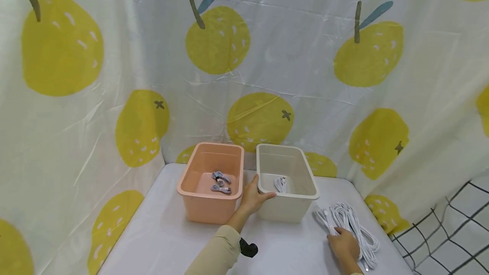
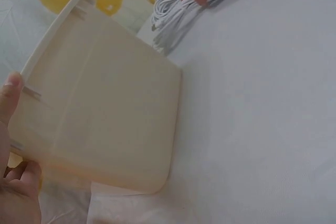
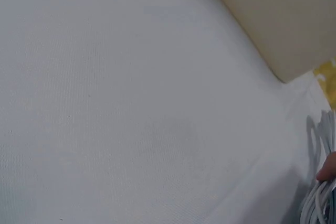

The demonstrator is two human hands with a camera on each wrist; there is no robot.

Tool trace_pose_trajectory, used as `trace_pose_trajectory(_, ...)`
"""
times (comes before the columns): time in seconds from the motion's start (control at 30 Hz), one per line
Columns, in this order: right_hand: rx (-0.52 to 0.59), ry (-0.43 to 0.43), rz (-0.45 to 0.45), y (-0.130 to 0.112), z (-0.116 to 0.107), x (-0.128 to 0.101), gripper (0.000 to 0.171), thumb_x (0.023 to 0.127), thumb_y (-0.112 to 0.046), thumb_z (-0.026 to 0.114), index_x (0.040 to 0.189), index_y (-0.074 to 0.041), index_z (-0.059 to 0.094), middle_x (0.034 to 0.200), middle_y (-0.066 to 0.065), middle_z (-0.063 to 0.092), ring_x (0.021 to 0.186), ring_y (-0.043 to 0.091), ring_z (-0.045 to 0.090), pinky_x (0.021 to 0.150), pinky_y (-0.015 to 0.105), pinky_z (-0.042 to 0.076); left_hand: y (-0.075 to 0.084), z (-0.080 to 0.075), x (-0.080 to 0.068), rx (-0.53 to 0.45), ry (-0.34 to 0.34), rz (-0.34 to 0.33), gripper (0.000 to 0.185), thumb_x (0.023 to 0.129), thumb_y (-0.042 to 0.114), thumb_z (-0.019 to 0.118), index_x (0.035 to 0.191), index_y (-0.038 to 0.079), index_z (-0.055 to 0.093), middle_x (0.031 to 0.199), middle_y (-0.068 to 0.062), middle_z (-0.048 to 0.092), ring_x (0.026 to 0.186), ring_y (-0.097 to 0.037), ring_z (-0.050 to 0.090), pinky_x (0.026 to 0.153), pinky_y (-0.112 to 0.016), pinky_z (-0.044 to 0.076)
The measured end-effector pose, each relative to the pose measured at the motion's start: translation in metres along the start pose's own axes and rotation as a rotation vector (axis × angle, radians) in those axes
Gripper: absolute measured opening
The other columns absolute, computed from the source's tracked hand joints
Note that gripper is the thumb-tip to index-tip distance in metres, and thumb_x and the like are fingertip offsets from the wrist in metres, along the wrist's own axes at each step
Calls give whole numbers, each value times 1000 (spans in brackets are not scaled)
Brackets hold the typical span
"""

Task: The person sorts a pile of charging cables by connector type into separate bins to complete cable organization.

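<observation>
My left hand (image 1: 252,198) grips the near left corner of a cream plastic bin (image 1: 284,209), thumb over the rim and fingers along the side. That grip shows again in the left wrist view, where the bin's wall (image 2: 105,103) fills much of the picture. One coiled white cable (image 1: 280,184) lies inside the bin. To the right, my right hand (image 1: 345,245) pinches a coiled bundle of white cable (image 1: 322,219). More looped white cable (image 1: 366,243) lies beside and beyond that hand. Only a fingertip and some strands (image 3: 320,203) reach the right wrist view's edge.
A peach plastic bin (image 1: 210,205) stands left of the cream one, with several small bundled grey cables (image 1: 220,189) inside. Both stand on a white-covered table (image 1: 153,241). A fruit-print curtain (image 1: 290,63) hangs behind and at the sides. Black wire grid (image 1: 451,228) is at right.
</observation>
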State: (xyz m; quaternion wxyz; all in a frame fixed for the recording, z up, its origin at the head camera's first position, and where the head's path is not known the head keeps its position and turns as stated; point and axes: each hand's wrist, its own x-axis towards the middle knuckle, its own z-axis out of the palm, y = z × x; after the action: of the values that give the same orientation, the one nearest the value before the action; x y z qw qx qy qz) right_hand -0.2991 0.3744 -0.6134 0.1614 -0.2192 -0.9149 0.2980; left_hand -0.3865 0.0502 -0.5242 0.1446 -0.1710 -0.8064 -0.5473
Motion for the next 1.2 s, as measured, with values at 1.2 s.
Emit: trace_pose_trajectory(1.2, 109, 57, 6, -33, -66, 33, 48, 86, -23, 73, 128, 0, 69, 132, 31, 61, 115, 59, 51, 90, 64, 43, -4, 2, 0, -47, -9, 11, 79, 81, 22, 92, 145, 1, 50, 109, -12, 69, 96, -26, 67, 80, -36, 54)
